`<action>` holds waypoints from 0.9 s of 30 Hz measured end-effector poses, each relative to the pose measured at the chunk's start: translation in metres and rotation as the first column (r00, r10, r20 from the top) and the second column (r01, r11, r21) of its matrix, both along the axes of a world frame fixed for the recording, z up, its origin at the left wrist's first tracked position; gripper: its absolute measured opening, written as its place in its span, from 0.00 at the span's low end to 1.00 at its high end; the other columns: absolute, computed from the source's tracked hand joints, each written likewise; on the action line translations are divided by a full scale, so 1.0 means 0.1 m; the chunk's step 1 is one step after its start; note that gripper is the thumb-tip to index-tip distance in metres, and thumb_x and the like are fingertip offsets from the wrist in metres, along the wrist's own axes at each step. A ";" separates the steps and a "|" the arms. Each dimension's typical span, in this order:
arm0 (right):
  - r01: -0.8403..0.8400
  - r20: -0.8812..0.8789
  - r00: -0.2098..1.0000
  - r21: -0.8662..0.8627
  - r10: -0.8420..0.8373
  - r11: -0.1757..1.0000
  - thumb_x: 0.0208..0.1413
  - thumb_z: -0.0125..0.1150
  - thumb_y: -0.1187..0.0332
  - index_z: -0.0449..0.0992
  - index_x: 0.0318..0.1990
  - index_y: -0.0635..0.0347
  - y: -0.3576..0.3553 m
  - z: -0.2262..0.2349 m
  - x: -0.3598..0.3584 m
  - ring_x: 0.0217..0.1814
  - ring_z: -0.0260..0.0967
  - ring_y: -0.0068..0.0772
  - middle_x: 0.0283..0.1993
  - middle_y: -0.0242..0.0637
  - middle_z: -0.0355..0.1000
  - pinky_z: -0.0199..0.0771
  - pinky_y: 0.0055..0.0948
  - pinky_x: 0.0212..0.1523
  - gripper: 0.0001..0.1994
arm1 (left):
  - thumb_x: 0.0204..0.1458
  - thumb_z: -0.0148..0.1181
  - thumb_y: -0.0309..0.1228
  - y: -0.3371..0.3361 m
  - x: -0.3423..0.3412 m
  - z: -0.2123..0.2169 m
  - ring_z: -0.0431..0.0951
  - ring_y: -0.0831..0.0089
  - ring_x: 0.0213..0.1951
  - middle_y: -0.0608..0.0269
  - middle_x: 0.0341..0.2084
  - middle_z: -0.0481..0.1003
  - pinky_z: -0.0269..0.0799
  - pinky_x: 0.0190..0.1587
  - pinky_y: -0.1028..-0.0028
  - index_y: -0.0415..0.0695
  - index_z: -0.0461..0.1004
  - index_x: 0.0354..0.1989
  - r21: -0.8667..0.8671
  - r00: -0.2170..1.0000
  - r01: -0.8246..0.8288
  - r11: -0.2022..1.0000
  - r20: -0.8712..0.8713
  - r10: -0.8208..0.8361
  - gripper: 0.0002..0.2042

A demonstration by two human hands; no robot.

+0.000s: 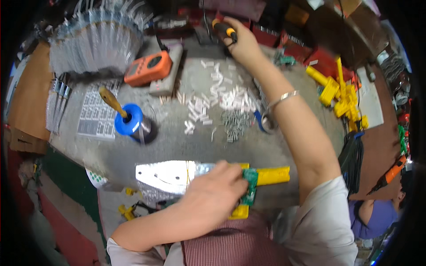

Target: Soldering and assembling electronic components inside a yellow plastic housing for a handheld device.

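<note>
My right hand (243, 43) is stretched to the far side of the bench, its fingers wrapped round a soldering iron (225, 30) with a black-and-yellow handle. The iron's tip is not clearly visible beside a dark stand (205, 34). Near the front edge, my left hand (217, 190) is closed at the left side of a green circuit board (250, 186), and its fingertips are partly hidden. The board lies across a yellow plastic holder (273, 176). Left of it, a white boat-shaped plate (162, 176) lies partly under my left hand.
White small strips (235, 98) and metal pins (237, 122) lie mid-bench. A blue solder spool (129, 119) with a wooden-handled tool stands left, near an orange multimeter (148, 68). Tape (267, 123), yellow parts (344, 97) and black cables (351, 155) are right. Another person (375, 217) sits lower right.
</note>
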State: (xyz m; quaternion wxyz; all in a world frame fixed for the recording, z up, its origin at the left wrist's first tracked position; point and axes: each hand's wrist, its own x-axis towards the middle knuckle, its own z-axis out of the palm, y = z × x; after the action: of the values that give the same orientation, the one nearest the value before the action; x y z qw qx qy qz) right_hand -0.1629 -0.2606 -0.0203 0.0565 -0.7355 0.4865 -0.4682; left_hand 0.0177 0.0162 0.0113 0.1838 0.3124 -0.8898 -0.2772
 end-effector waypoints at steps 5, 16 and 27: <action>-0.155 0.108 0.987 0.398 0.122 0.904 0.55 0.52 0.82 0.72 0.58 0.58 0.37 0.09 -0.38 0.49 0.73 0.30 0.48 0.44 0.76 0.70 0.23 0.51 0.22 | 0.44 0.62 0.21 -0.12 0.70 -0.25 0.71 0.58 0.31 0.56 0.28 0.70 0.67 0.32 0.63 0.40 0.79 0.38 -0.384 0.789 -0.587 0.713 -0.075 0.609 0.11; 0.678 -0.037 0.719 0.256 -0.694 0.689 0.59 0.57 0.71 0.78 0.43 0.66 3.65 1.00 -2.68 0.36 0.71 0.20 0.35 0.33 0.78 0.71 0.22 0.40 0.09 | 0.41 0.67 0.49 -0.12 1.23 -0.46 0.65 0.54 0.61 0.46 0.55 0.69 0.57 0.65 0.60 0.33 0.66 0.61 0.066 0.944 -0.324 0.944 -0.041 0.327 0.41; 0.984 -0.658 0.156 0.166 -0.737 0.060 0.54 0.64 0.53 0.72 0.54 0.69 4.22 0.20 -3.51 0.57 0.69 0.54 0.50 0.56 0.73 0.70 0.44 0.57 0.29 | 0.49 0.63 0.17 -0.01 0.37 0.04 0.75 0.52 0.49 0.50 0.45 0.75 0.70 0.52 0.61 0.40 0.77 0.51 -0.254 0.970 -0.239 0.937 -0.105 0.219 0.18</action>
State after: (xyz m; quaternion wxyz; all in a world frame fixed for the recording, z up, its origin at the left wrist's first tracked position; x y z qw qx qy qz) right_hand -0.5144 0.1613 -0.0002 -0.1283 -0.2930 0.9453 -0.0644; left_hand 0.0544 0.0149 0.0155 0.2883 0.3759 -0.8688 -0.1442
